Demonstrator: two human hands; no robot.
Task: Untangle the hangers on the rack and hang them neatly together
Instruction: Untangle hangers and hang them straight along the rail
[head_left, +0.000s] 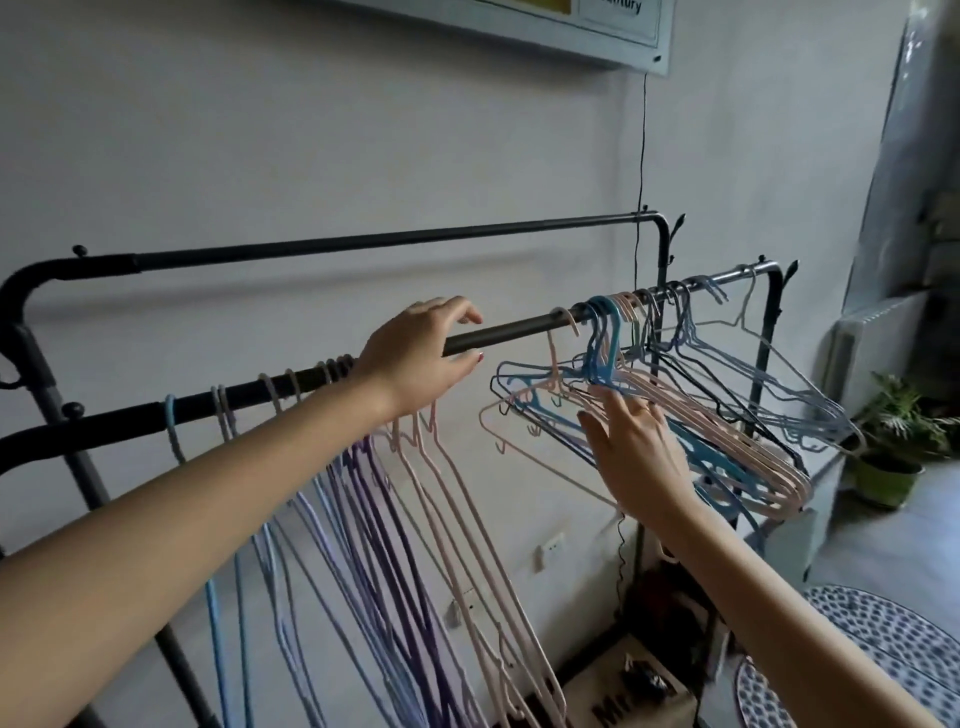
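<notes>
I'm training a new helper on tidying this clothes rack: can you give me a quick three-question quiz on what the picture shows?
1. True or false: the left hand is at the near black metal rail.
2. Which hand touches the tangled bunch of pink, blue and black wire hangers?
3. Multiple choice: the green plant pot stands A) on the rail B) on the floor at the right C) in a hand.

Key: 1 true; 2 the right hand, fingers straight; 3 B.
</notes>
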